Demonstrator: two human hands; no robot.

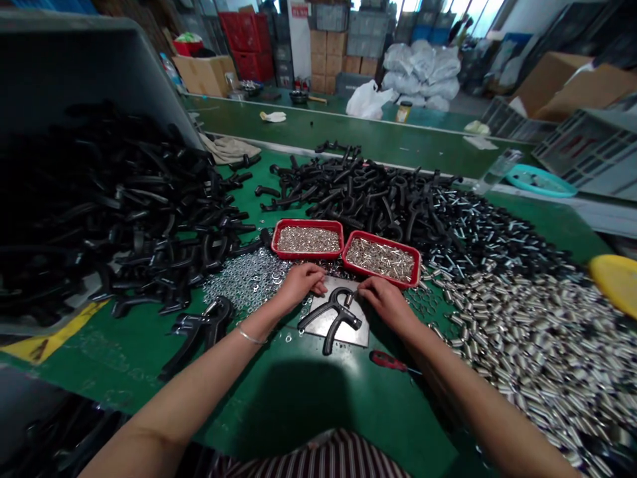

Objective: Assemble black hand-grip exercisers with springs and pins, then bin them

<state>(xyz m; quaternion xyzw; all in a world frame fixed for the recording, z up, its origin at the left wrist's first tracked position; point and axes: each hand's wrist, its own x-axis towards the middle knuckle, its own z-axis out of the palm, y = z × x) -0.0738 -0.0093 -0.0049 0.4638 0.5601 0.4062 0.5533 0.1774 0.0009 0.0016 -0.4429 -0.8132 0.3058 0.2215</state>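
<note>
A black hand grip exerciser (pixel 334 315) lies with its handles spread on a metal plate (pixel 318 328) in front of me. My left hand (pixel 303 285) is over the plate's back left corner, fingers curled together; whatever they may hold is too small to make out. On the right, my right hand (pixel 385 300) has its fingertips pinched close to the exerciser's upper end, beside a short metal cylinder (pixel 349 299). What that pinch holds, if anything, is hidden. Behind the hands stand two red trays, one with tiny metal parts (pixel 308 240), the other with small pins (pixel 381 260).
Nuts or washers (pixel 243 282) lie left of the plate. A red-handled screwdriver (pixel 388 360) is at the right, near many metal sleeves (pixel 527 345). Black handles (pixel 363 189) are heaped behind the trays, and more fill a tipped grey bin (pixel 99 26). Assembled grips (pixel 204 328) sit front left.
</note>
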